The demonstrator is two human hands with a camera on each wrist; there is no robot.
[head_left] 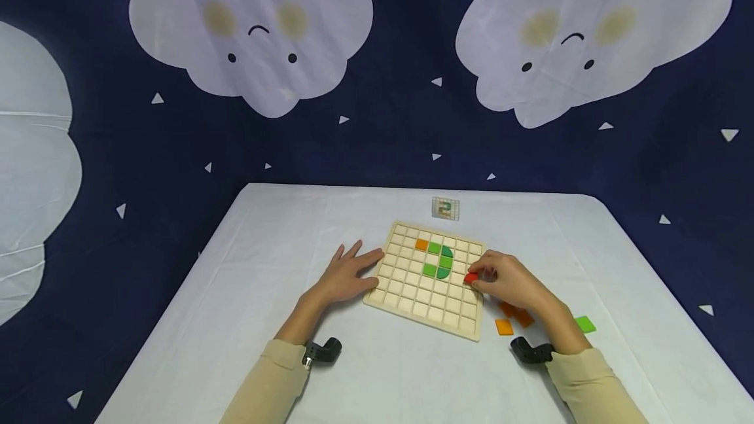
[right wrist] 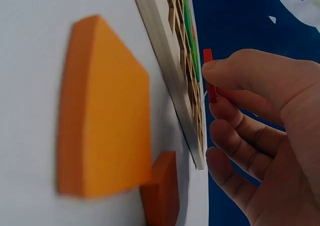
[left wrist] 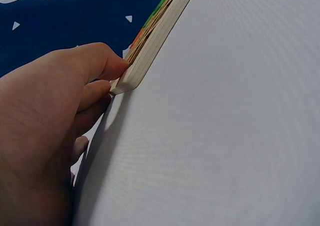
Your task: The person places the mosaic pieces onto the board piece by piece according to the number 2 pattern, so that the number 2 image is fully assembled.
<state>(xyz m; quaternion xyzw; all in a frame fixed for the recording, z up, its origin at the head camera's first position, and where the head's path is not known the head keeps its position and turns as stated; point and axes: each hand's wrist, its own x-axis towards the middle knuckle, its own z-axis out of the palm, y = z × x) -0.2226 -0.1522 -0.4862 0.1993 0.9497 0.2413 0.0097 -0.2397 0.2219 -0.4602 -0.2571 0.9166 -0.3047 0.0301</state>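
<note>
A pale wooden grid board (head_left: 406, 290) lies on the white table, slightly turned. Set in its cells are an orange square tile (head_left: 421, 245), green square tiles (head_left: 434, 248) and dark green rounded tiles (head_left: 446, 252). My left hand (head_left: 344, 277) has its fingers spread, with thumb and forefinger touching the board's left edge; the left wrist view shows them at a corner. Between thumb and fingers, my right hand (head_left: 509, 277) pinches a red tile (head_left: 470, 277) above the board's right side. Seen edge-on in the right wrist view, the red tile (right wrist: 207, 55) is thin.
Loose on the table beneath and beside the right forearm are an orange tile (head_left: 504, 327), darker orange tiles (head_left: 523, 317) and a light green tile (head_left: 586, 324). Behind the board lies a small printed pattern card (head_left: 445, 209). A dark blue cloud-patterned cloth (head_left: 400, 142) hangs beyond the table.
</note>
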